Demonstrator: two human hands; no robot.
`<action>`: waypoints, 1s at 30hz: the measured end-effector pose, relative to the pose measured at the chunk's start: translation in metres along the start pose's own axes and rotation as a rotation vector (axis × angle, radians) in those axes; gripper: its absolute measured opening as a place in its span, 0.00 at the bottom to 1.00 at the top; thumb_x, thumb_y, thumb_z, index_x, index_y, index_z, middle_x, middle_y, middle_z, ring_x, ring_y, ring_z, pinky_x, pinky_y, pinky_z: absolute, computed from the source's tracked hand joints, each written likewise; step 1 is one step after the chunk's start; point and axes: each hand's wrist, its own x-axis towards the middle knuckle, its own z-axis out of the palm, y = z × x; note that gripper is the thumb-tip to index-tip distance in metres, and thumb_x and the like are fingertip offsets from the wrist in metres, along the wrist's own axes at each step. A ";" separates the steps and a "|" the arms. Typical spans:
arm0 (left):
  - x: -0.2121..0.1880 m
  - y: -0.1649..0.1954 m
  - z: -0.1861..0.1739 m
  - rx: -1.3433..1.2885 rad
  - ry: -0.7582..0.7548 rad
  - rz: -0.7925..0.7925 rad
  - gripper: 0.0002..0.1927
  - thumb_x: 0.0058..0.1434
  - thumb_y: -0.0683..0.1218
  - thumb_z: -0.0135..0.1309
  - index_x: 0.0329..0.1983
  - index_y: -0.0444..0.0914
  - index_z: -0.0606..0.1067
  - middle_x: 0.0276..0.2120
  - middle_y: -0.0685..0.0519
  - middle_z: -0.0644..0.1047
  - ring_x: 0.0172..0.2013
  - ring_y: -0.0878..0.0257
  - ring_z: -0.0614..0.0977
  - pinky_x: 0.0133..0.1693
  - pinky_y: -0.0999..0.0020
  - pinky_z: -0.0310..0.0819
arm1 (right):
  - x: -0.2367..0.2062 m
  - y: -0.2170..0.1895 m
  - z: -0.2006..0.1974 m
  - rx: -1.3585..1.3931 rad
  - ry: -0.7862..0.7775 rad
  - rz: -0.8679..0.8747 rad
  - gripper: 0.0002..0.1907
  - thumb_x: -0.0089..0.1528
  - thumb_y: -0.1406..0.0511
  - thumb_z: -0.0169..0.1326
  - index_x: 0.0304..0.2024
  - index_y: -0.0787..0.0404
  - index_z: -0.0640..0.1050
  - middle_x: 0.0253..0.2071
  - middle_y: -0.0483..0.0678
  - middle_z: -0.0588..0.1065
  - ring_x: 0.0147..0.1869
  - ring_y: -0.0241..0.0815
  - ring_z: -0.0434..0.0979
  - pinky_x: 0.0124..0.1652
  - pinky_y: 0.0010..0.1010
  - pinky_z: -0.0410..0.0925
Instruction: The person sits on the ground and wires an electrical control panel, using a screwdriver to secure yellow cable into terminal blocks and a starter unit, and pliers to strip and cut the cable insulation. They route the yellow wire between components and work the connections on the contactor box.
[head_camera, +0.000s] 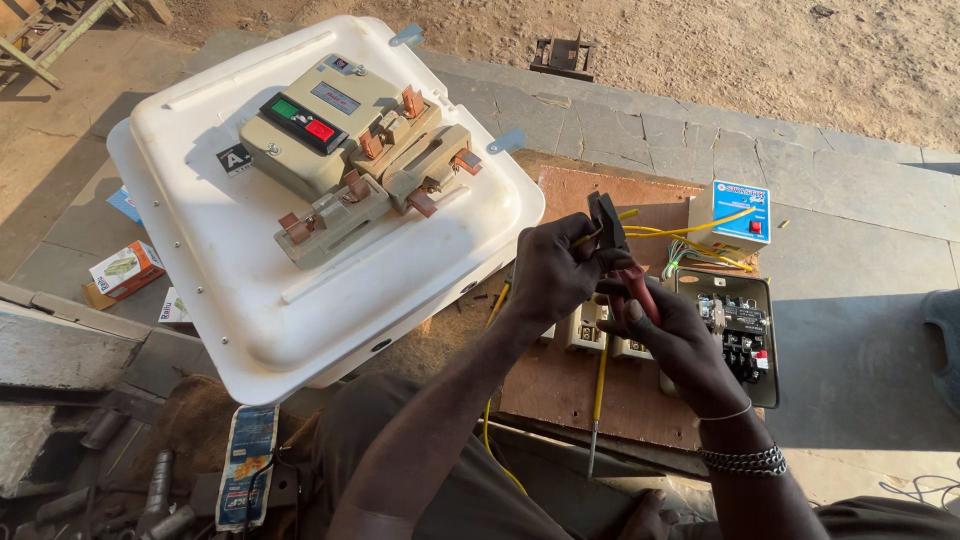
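My right hand is closed around the red handles of a pair of black-jawed pliers, with the jaws pointing away from me. My left hand is closed too, pinching a thin yellow insulated wire right where it meets the jaws. The wire runs off to the right, towards a small blue and white box with a red button. I judge the wire to be light, springy and a little slippery, so it is best pinched close to the pliers' jaws; the pliers are stiff and heavier, best taken low on the handles.

Just under my hands lie beige switch blocks on a brown plywood board, the surface I work over. A yellow-handled screwdriver lies on it, nearer me. To the right sits an open grey starter box with black parts inside. Left and farther off is a large white square plastic cover carrying a beige switch unit with copper contacts and green and red buttons.
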 end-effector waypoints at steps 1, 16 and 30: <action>-0.002 -0.003 0.003 -0.103 0.005 0.014 0.16 0.59 0.38 0.64 0.24 0.35 0.67 0.22 0.55 0.78 0.33 0.67 0.85 0.31 0.67 0.84 | -0.002 0.002 0.002 0.029 0.004 0.000 0.24 0.69 0.65 0.46 0.67 0.64 0.69 0.60 0.48 0.74 0.62 0.37 0.75 0.60 0.39 0.74; 0.003 0.009 -0.010 0.262 0.004 0.161 0.16 0.61 0.49 0.66 0.37 0.35 0.72 0.32 0.49 0.78 0.33 0.52 0.82 0.35 0.57 0.74 | 0.006 -0.019 0.014 -0.869 0.272 -0.290 0.21 0.61 0.64 0.58 0.57 0.63 0.77 0.54 0.54 0.73 0.53 0.55 0.76 0.49 0.42 0.69; -0.003 -0.035 0.007 -0.026 0.113 0.014 0.30 0.53 0.42 0.72 0.18 0.38 0.56 0.16 0.61 0.56 0.24 0.78 0.60 0.21 0.72 0.60 | -0.006 -0.007 0.008 -0.042 0.060 0.055 0.25 0.67 0.64 0.47 0.67 0.60 0.69 0.62 0.45 0.73 0.64 0.38 0.73 0.58 0.36 0.71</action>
